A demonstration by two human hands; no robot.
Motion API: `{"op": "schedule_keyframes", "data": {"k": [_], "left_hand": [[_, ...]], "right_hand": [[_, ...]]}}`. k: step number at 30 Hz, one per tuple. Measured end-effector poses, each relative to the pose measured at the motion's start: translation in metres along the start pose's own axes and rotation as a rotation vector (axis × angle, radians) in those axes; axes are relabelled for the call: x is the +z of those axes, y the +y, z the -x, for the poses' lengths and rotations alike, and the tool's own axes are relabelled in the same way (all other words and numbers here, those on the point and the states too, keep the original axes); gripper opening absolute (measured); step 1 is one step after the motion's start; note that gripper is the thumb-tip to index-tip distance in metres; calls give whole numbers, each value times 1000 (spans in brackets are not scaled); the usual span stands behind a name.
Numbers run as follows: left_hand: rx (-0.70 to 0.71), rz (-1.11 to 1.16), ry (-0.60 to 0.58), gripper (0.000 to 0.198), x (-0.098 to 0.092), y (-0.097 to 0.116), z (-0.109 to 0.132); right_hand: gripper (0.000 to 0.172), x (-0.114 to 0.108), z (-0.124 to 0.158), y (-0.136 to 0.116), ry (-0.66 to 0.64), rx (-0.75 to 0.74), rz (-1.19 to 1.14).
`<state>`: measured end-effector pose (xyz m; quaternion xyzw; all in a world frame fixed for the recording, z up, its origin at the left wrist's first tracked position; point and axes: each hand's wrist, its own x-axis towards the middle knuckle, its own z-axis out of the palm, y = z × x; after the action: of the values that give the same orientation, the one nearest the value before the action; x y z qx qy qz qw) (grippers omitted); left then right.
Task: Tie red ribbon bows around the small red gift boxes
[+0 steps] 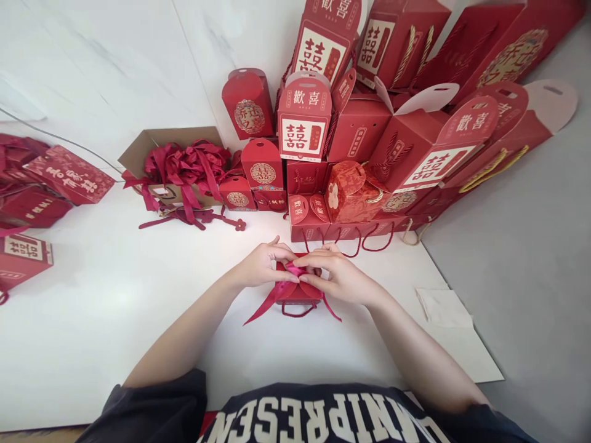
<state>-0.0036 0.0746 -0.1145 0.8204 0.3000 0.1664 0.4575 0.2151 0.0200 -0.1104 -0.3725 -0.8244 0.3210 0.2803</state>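
Note:
A small red gift box [298, 293] with a dark red cord handle sits on the white table in front of me. Over its top lies a crimson satin ribbon [268, 303], its two tails hanging to the left and right of the box. My left hand [270, 264] pinches the ribbon from the left, thumb and fingers close together above the lid. From the right, my right hand [333, 274] also pinches the ribbon at the middle of the box top. The fingers of both hands partly hide the ribbon's loop.
Many red gift boxes [302, 132] stand stacked at the back and right. A cardboard box [141, 144] of crimson ribbons [189, 163] is at the back left, with loose ribbon strips [203, 218] before it. More red boxes [25, 258] lie far left; white paper [443, 306] lies right.

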Motion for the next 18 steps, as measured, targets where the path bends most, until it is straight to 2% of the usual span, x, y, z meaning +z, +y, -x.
{"op": "schedule_keyframes", "data": {"k": [4, 7, 9, 11, 13, 18], "left_hand": [[3, -12, -7, 24, 0, 1, 1], [-4, -12, 52, 22, 4, -3, 1], [-1, -17, 76, 21, 6, -4, 1], [-5, -6, 85, 21, 8, -4, 1], [-12, 37, 85, 21, 9, -1, 1], [-20, 67, 70, 22, 8, 6, 3]], "right_hand": [[21, 2, 0, -5, 9, -21, 87], [24, 6, 3, -6, 124, 47, 57], [29, 11, 5, -2, 234, 97, 21], [24, 16, 6, 3, 304, 134, -25], [17, 20, 6, 9, 328, 157, -104], [19, 25, 6, 17, 356, 178, -292]]}}
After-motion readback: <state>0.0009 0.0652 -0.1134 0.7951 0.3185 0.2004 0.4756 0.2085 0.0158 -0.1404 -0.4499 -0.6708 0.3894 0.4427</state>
